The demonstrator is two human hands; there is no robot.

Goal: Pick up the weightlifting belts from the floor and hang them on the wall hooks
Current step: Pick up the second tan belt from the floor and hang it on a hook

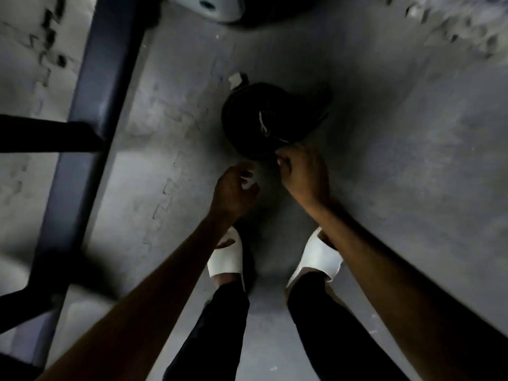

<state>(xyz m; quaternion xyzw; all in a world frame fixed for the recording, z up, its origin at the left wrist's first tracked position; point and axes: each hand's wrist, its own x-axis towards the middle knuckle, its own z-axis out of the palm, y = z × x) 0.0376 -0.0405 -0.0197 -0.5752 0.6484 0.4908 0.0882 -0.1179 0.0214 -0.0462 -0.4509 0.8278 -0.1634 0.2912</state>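
A black weightlifting belt (pixel 264 119), coiled up and marked with a small white logo, lies on the grey floor in front of my feet. My right hand (pixel 302 171) reaches down to its near edge, and the fingers pinch that edge. My left hand (pixel 236 188) hovers just left of it, below the belt, with fingers loosely curled and apart, holding nothing. No wall hooks are in view.
A dark metal frame (pixel 90 127) of gym equipment runs along the left with crossbars. A white plastic piece (pixel 220 6) sits at the top. The floor is grey interlocking mats (pixel 398 160). My feet in white slippers (pixel 226 257) stand below the belt.
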